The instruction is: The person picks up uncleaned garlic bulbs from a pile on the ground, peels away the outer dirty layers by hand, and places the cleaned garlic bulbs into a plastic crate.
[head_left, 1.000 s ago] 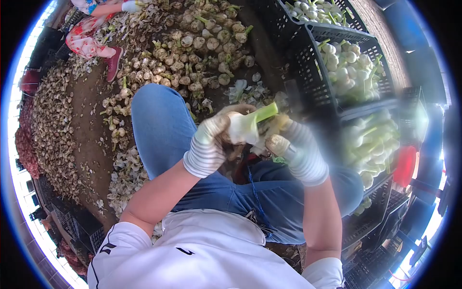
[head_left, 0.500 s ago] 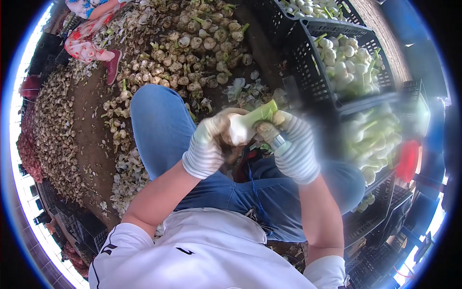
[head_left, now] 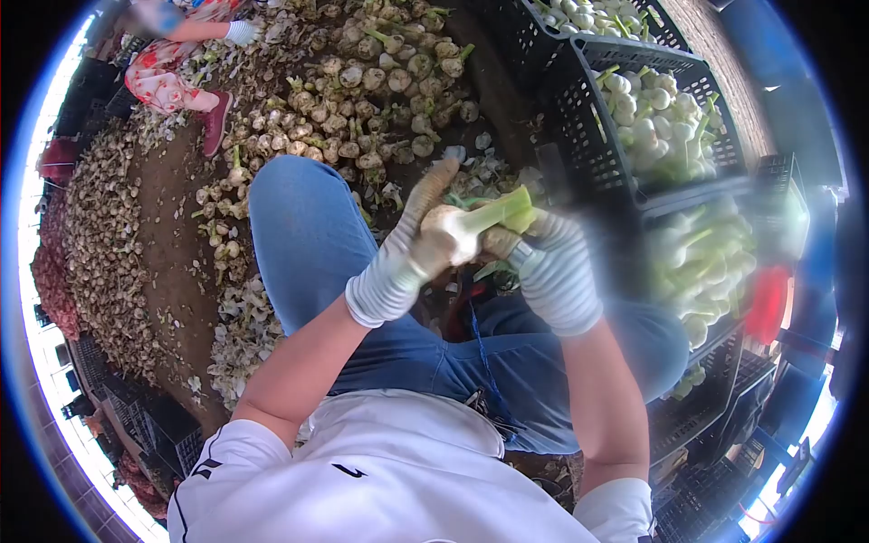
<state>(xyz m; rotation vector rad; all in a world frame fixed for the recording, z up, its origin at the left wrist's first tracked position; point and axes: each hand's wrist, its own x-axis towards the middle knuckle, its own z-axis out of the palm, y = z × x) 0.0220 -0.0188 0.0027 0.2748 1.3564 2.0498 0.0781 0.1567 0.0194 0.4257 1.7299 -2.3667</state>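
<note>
A garlic bulb (head_left: 460, 233) with a thick cut green stem is between my two gloved hands, its root side toward the left. My right hand (head_left: 557, 276) is closed around the stem, and a small piece of shiny metal shows by its fingers; what it belongs to is hidden. My left hand (head_left: 403, 258) is beside the bulb, its fingers stretched upward and apart from the thumb, with the bulb lying between them. Both striped white gloves are soiled brown at the fingers.
A pile of unpeeled garlic (head_left: 348, 109) covers the ground ahead, with loose skins (head_left: 244, 335) beside my leg. Black crates (head_left: 588, 118) of cleaned garlic (head_left: 656, 127) stand at the right. Another person's gloved hand (head_left: 242, 33) is at the upper left.
My left hand's fingers have opened from around the bulb and now point upward. The bulb has turned slightly. At the upper left, the other person's gloved hand has come into fuller view.
</note>
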